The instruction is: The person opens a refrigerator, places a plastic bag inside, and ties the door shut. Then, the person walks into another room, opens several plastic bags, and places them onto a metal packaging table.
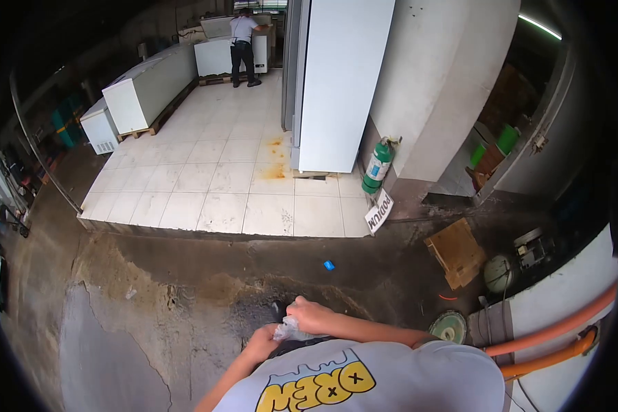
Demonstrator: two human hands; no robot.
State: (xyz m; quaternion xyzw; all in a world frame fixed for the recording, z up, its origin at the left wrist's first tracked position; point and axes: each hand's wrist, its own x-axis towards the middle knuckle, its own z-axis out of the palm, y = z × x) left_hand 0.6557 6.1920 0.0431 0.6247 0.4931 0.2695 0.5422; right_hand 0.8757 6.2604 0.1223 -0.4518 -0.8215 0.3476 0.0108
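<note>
Both my hands are together in front of my waist, at the lower middle of the head view. Between them is a small piece of crumpled clear plastic [286, 327], perhaps a bag. My left hand [261, 343] is closed on its left side, and my right hand [310, 316] grips it from the upper right. The fingertips are partly hidden. Just beyond the hands a small dark shape, which I cannot make out, shows against the wet concrete floor [206, 302].
A raised tiled platform [206, 206] lies ahead, with chest freezers [151, 89] and a person [242, 44] bent over one at the back. A tall white cabinet [340, 89], a green cylinder [378, 167] and a "PODIUM" sign [380, 211] stand right. A blue packet [329, 265] lies on the floor.
</note>
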